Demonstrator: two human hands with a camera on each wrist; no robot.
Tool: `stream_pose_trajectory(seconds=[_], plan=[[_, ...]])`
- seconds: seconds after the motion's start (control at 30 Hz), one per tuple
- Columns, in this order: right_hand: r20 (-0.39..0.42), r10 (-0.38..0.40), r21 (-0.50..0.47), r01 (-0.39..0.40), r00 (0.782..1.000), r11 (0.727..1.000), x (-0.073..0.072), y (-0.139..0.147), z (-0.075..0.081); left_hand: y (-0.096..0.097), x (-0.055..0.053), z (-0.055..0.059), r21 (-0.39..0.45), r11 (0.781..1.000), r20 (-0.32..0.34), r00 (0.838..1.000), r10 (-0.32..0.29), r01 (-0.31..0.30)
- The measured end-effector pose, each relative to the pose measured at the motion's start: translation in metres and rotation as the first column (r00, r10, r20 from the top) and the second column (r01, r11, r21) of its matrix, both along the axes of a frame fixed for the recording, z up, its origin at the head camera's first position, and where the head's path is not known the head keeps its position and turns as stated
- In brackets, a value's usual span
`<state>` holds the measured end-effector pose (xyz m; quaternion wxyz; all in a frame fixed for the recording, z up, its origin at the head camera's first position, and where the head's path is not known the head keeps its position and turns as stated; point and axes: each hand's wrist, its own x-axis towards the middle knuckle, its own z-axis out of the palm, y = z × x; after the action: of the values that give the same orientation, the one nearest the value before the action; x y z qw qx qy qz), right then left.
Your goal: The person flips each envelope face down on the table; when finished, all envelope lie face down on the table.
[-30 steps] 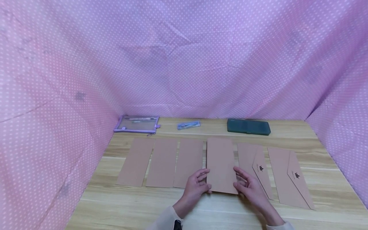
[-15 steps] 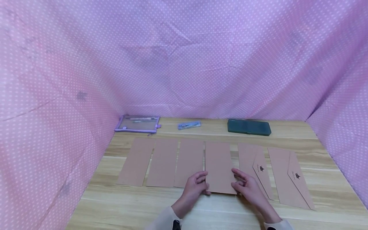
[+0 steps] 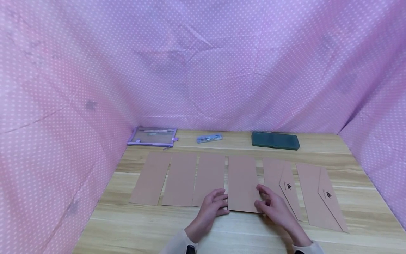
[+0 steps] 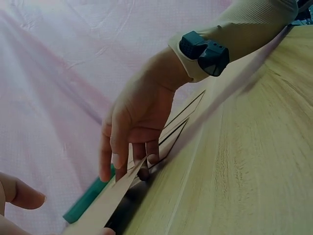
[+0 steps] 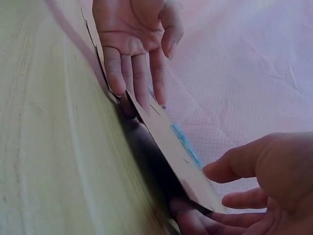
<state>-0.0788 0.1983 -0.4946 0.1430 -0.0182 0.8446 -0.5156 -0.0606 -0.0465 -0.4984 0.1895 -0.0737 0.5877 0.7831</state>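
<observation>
A brown paper envelope [image 3: 242, 183], plain side up, lies between both hands at the middle of a row; the wrist views show its near end lifted off the table. My right hand [image 3: 275, 208] holds its right edge near the corner, thumb over the paper and some fingers beneath. On the other side my left hand [image 3: 209, 208] touches the left edge with extended fingers, its thumb away from the paper; in the right wrist view these left fingers [image 5: 139, 78] look straight. To the left lies another plain envelope [image 3: 209, 180]; to the right, a flap-up envelope [image 3: 279, 183] bears a crown print.
Two more plain brown sheets or envelopes lie farther left, and another crown-printed envelope [image 3: 320, 197] lies far right. Along the back sit a purple mesh pouch [image 3: 152, 137], a small blue translucent item [image 3: 209, 138] and a dark green case [image 3: 275, 140]. Pink dotted cloth [image 3: 203, 70] surrounds the table.
The middle envelope has come down and shifted slightly, now lying in line with the others. My left thumb has come off its edge; the right hand has stayed at the right edge.
</observation>
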Motion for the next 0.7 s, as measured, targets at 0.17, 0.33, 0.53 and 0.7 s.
stream_pose_trajectory(seconds=[0.17, 0.33, 0.53, 0.7], plan=[[-0.068, 0.052, 0.075, -0.047, 0.996, 0.996, 0.000, -0.002, 0.002, -0.003, 0.002, 0.003, -0.011, 1.000, -0.012, 1.000, -0.010, 0.009], [-0.092, 0.064, 0.129, -0.052, 0.994, 0.990, 0.000, -0.004, 0.004, -0.007, 0.003, 0.005, -0.023, 1.000, -0.018, 1.000, -0.010, 0.010], [-0.138, 0.058, 0.163, -0.036, 0.989, 0.986, 0.001, -0.005, 0.004, -0.012, 0.003, 0.006, -0.035, 0.999, -0.020, 1.000, -0.024, 0.023], [-0.124, 0.061, 0.170, -0.039, 0.990, 0.985, 0.001, -0.005, 0.005, -0.014, 0.005, 0.011, -0.039, 0.998, -0.017, 0.999, -0.045, 0.044]])
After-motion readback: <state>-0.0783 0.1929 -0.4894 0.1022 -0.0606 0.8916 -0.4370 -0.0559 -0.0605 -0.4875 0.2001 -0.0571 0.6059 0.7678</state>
